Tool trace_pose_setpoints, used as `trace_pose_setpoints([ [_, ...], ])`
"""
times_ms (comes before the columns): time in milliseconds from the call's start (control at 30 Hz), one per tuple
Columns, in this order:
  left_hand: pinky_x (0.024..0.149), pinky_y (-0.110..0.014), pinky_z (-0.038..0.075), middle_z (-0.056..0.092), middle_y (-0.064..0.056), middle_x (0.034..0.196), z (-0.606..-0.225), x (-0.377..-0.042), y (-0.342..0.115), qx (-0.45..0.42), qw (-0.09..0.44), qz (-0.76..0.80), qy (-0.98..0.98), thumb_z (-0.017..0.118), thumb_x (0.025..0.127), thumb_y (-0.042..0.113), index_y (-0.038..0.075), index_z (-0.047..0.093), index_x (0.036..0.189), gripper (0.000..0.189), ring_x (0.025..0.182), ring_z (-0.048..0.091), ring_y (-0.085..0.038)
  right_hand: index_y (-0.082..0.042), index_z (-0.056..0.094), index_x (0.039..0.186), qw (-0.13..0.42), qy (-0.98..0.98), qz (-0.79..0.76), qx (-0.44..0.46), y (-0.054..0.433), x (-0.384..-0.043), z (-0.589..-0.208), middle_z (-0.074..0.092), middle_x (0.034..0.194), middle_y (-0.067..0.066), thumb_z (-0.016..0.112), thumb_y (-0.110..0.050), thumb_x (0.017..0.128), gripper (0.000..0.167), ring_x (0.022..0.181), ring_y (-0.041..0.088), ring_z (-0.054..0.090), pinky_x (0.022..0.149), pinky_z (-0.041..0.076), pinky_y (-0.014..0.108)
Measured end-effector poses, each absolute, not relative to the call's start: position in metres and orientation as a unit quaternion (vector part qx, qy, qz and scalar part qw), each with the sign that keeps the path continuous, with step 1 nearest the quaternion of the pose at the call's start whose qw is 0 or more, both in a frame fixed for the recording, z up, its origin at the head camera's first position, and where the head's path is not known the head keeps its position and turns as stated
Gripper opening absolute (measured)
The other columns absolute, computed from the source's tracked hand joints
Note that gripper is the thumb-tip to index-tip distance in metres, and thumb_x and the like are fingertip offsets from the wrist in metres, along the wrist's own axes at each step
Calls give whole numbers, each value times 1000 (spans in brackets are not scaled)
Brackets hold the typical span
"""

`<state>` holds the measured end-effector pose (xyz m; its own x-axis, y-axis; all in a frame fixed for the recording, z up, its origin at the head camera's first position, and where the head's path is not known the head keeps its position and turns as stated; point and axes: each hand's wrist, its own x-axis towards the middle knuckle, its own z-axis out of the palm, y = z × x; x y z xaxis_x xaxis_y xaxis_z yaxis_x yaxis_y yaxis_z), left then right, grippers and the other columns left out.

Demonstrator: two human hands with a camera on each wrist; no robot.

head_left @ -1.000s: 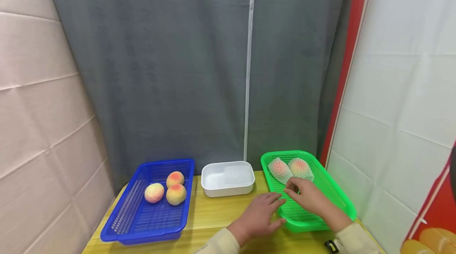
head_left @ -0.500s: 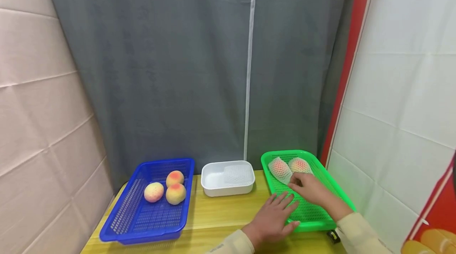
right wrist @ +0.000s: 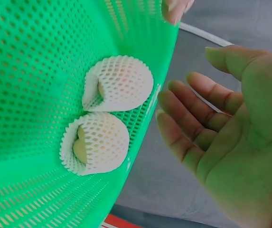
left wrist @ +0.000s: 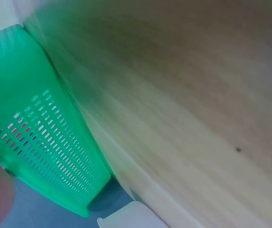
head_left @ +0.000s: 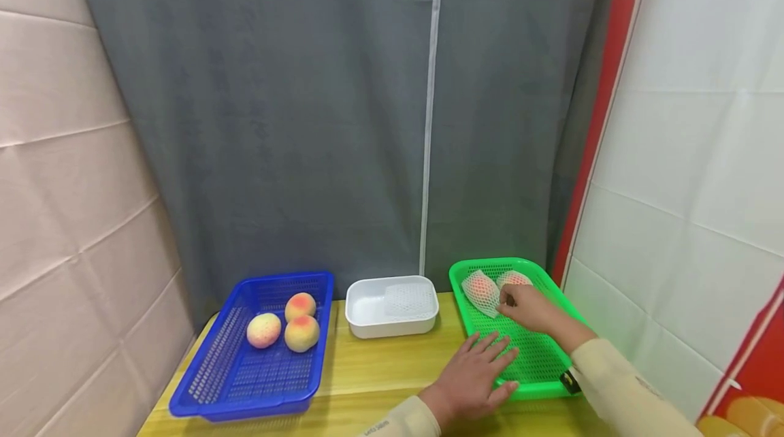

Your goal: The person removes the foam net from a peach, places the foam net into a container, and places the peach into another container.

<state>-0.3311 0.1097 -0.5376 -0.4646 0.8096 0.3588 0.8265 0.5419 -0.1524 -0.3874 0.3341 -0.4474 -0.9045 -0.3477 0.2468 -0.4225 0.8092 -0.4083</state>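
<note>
In the head view, two peaches in white foam nets lie at the far end of a green basket (head_left: 539,355). The left netted peach (head_left: 482,293) shows whole; my right hand partly covers the right netted peach (head_left: 512,279). Above the basket, my right hand (head_left: 531,308) has loosely curled fingers and holds nothing; the right wrist view shows its bare palm (right wrist: 235,128) beside the basket wall. My left hand (head_left: 468,379) reaches over the basket's near left side with its fingers spread. Both nets gape at one end in the right wrist view, baring some peach.
A blue basket (head_left: 214,382) with three bare peaches (head_left: 301,333) stands at the left. Between the baskets is a white box (head_left: 361,331) with white foam netting (head_left: 407,301) inside. Wooden table (head_left: 367,382) lies in front; a grey curtain (head_left: 306,117) hangs behind.
My right hand has moved farther back over the green basket, towards the netted peaches. My left hand has shifted right, its fingers spreading over the basket's side. The fruit and containers stay put.
</note>
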Motion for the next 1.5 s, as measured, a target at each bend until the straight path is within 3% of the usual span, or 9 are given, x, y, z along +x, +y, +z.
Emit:
trace_pose_setpoints([
  [233, 131, -44, 31, 35, 6, 178, -541, -335, 111, -471, 205, -10, -858, 21, 119, 56, 27, 45, 170, 64, 163, 34, -18, 3, 71, 112, 79, -963, 168, 195, 332, -423, -444, 70, 100, 11, 76, -16, 104, 21, 89, 26, 67, 80, 59, 51],
  [367, 131, -43, 30, 34, 7, 178, -540, -335, 111, -471, 193, -14, -861, 21, 118, 58, 28, 45, 170, 64, 164, 33, -17, 10, 65, 135, 81, -970, 136, 187, 331, -440, -451, 68, 130, 29, 76, -20, 105, 44, 118, 47, 68, 97, 58, 62],
  [500, 130, -44, 33, 38, 6, 177, -539, -333, 112, -474, 186, -17, -861, 23, 118, 57, 28, 49, 168, 63, 163, 35, -16, 9, 57, 150, 84, -970, 121, 194, 332, -456, -460, 56, 150, 35, 79, -24, 104, 60, 137, 56, 57, 106, 52, 67],
  [800, 130, -43, 33, 43, 8, 174, -545, -334, 114, -474, 198, -5, -858, 24, 118, 57, 32, 55, 163, 60, 160, 38, -15, 4, 53, 155, 68, -974, 101, 191, 326, -489, -476, 50, 156, 36, 82, -31, 102, 71, 141, 56, 52, 105, 53, 68],
  [933, 129, -43, 33, 46, 8, 171, -544, -335, 114, -472, 197, -5, -859, 25, 118, 57, 33, 60, 158, 58, 159, 39, -13, 10, 50, 154, 62, -976, 91, 190, 322, -499, -482, 51, 153, 38, 83, -33, 101, 76, 139, 57, 53, 106, 52, 67],
  [1233, 130, -43, 30, 48, 11, 169, -545, -335, 117, -473, 194, -1, -859, 25, 118, 58, 34, 61, 156, 58, 159, 38, -11, 25, 33, 155, -4, -987, 100, 130, 311, -509, -492, 37, 158, 49, 84, -29, 100, 92, 147, 62, 42, 118, 43, 68],
  [1500, 131, -43, 30, 51, 12, 166, -546, -337, 117, -476, 193, 1, -858, 28, 118, 56, 33, 63, 154, 56, 155, 42, -10, 19, 14, 164, -54, -985, 130, 97, 301, -511, -500, 20, 163, 53, 82, -28, 102, 104, 144, 66, 43, 114, 45, 71],
])
